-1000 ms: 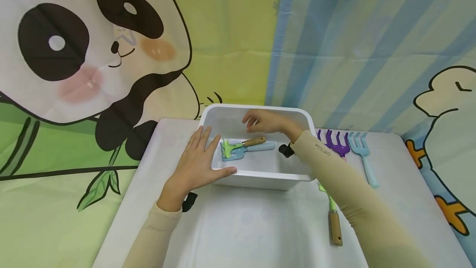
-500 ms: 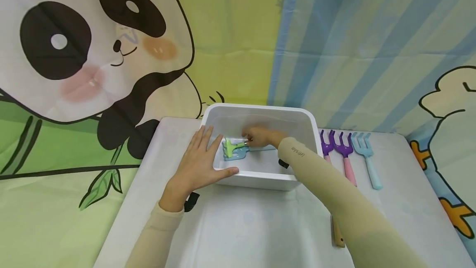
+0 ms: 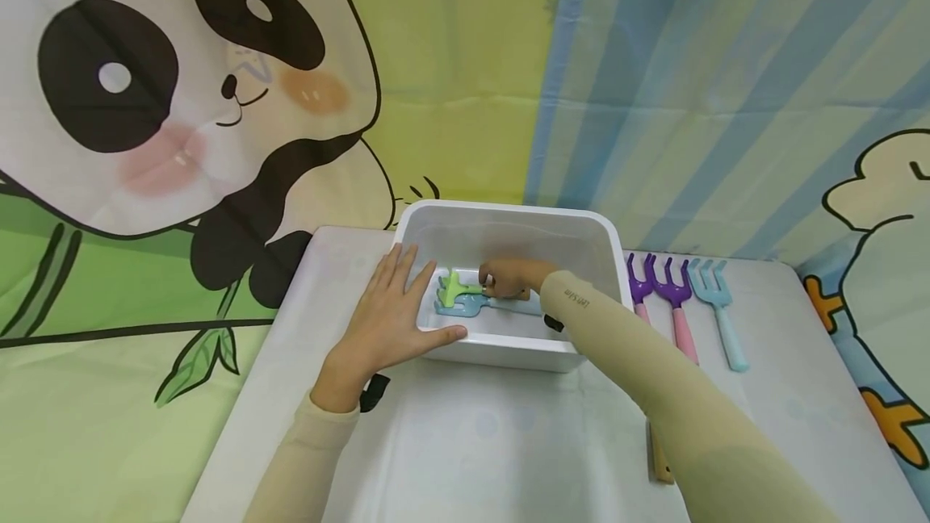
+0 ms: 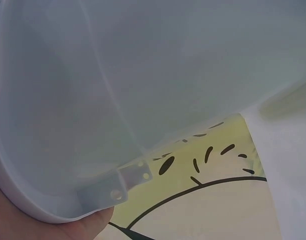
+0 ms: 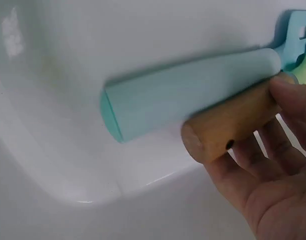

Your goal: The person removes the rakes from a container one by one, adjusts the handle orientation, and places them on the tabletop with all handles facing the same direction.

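My right hand (image 3: 507, 277) reaches into a white plastic bin (image 3: 501, 352) and grips the wooden handle (image 5: 233, 120) of a small hand rake with a green head (image 3: 456, 289). Beside it on the bin floor lies a light blue hand fork (image 3: 465, 306), its thick pale handle (image 5: 188, 95) parallel to the wooden one. My fingers cover part of the wooden handle. At the bin's left front corner my left hand (image 3: 385, 317) rests on the rim, fingers spread and straight. The left wrist view has part of that hand against the rim (image 4: 23, 200).
Right of the bin, two purple hand forks with pink handles (image 3: 672, 289) and a light blue fork (image 3: 715, 297) lie on the white table (image 3: 479, 442). A wooden handle (image 3: 661, 454) shows partly beneath my right sleeve. A printed curtain (image 3: 465, 63) hangs behind.
My right hand has come down from above the bin and taken hold of the green rake's wooden handle. The rake has shifted slightly rightward. My left hand stays on the rim.
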Tool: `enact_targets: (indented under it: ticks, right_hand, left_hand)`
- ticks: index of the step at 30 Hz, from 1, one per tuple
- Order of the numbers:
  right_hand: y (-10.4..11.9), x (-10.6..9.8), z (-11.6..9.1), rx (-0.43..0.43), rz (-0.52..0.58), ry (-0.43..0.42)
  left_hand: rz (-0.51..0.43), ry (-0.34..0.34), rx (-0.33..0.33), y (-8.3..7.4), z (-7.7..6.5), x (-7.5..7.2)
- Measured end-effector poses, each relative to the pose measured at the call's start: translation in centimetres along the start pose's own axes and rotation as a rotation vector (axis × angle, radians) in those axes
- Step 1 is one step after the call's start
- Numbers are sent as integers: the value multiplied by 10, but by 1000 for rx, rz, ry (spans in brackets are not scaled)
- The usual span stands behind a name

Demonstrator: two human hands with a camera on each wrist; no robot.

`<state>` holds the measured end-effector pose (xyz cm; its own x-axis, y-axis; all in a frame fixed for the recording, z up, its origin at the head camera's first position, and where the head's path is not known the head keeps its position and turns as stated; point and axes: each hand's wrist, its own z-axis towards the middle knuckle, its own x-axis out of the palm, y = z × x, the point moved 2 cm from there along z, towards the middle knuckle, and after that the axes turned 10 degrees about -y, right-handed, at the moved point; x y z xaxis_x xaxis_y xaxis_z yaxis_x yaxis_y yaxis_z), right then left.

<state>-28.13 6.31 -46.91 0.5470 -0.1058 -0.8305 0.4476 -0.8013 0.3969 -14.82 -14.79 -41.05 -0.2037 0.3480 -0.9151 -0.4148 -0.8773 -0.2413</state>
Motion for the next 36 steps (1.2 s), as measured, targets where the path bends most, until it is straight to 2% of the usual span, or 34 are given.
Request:
enact_targets:
  ticks: [6, 18, 23, 36]
  right_hand:
    - [0, -2, -7, 101, 70, 108]
    - [-6, -17, -16, 170, 254, 138]
    - [-6, -28, -19, 223, 369, 187]
    - [10, -71, -66, 140, 456, 208]
  left_hand:
    - [-4, 3, 1, -2, -1, -2]
    - [-1, 12, 4, -4, 1, -3]
    - [1, 13, 6, -5, 2, -3]
    - [0, 11, -1, -3, 1, -4]
